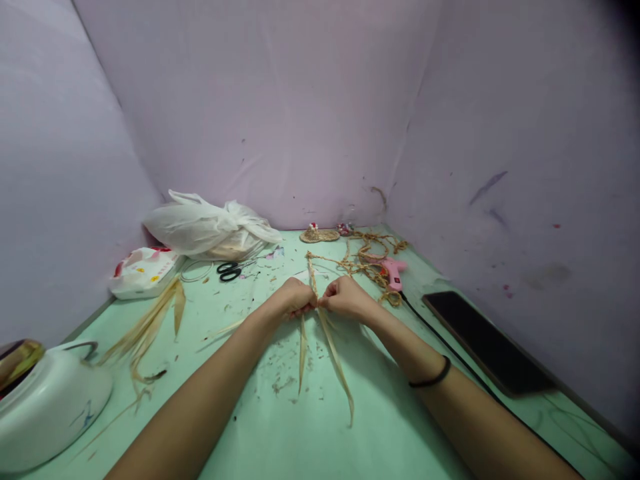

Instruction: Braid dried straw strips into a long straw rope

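At the lower left of the frame sits a white bowl [47, 407], with loose dried leaves [150, 327] just right of it. At centre, your left hand [293, 298] and right hand [345, 298] are both pinched shut on the dried leaf strips [325, 340], knuckles almost touching. Right of centre lies a pink glue gun [393, 272], then a dark phone [487, 343] at the right edge

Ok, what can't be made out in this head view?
- Fingertips of the left hand and right hand: curled over the strips, so the grip is hidden.
- Bag contents: veiled by the cloudy plastic.
- White pot: cut off by the left edge.
- Small ornaments by the back wall: too small.
- Phone screen: dark.
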Action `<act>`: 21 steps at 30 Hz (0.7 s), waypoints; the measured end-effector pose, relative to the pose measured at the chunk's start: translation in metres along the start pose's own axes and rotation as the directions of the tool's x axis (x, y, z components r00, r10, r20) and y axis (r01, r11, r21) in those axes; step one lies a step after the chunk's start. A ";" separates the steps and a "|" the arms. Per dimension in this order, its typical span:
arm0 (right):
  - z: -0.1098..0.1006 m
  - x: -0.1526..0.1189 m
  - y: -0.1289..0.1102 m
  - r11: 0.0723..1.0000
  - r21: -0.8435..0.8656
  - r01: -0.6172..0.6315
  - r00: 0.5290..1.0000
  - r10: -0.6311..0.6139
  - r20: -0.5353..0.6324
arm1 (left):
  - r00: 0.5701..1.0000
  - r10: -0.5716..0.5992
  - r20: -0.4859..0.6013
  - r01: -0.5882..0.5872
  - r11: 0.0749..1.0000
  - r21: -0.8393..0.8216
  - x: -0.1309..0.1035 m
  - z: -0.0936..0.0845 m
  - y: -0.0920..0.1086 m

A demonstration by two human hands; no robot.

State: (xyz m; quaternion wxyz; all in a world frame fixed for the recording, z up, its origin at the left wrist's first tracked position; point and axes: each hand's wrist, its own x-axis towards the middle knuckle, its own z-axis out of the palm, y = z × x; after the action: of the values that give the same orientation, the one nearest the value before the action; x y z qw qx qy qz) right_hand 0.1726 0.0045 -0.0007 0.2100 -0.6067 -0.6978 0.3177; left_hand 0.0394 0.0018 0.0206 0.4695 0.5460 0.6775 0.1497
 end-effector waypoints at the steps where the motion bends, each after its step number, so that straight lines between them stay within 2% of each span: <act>1: -0.001 -0.001 -0.001 1.000 -0.014 -0.023 1.000 0.023 0.009 | 1.000 0.002 -0.012 -0.002 1.000 -0.011 -0.001 0.002 0.001; 5: -0.007 -0.009 -0.013 0.993 -0.062 -0.098 0.994 0.101 0.038 | 0.999 -0.032 0.013 0.034 0.992 -0.125 -0.002 0.003 0.003; 7: -0.008 -0.016 -0.021 0.987 -0.144 -0.068 0.998 0.070 0.008 | 0.995 -0.061 0.081 0.078 0.973 -0.218 0.000 0.001 0.003; 10: -0.007 -0.025 -0.033 0.951 -0.309 -0.016 0.995 -0.015 -0.096 | 0.979 -0.077 0.190 0.139 0.930 -0.339 0.004 -0.002 0.002; 14: -0.001 -0.034 -0.042 0.914 -0.406 0.008 0.983 -0.081 -0.163 | 0.979 -0.016 0.204 0.091 0.928 -0.362 0.008 -0.004 -0.003; 17: 0.000 -0.034 -0.040 0.938 -0.342 0.052 0.987 -0.101 -0.128 | 0.983 0.017 0.185 0.047 0.942 -0.332 0.010 -0.005 -0.006; 19: -0.005 -0.029 -0.034 0.978 -0.193 0.084 0.995 -0.094 -0.043 | 0.974 0.027 0.224 0.053 0.938 -0.343 0.012 -0.007 -0.008; 21: -0.013 -0.021 -0.025 0.998 0.005 0.064 0.997 -0.064 0.048 | 0.959 0.060 0.276 0.050 0.926 -0.375 0.014 -0.009 -0.010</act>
State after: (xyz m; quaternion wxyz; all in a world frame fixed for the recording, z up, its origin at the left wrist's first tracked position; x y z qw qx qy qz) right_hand 0.1670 -0.0157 0.0278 0.2045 -0.5758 -0.7212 0.3265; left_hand 0.0266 0.0136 0.0117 0.6574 0.4628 0.5604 0.1990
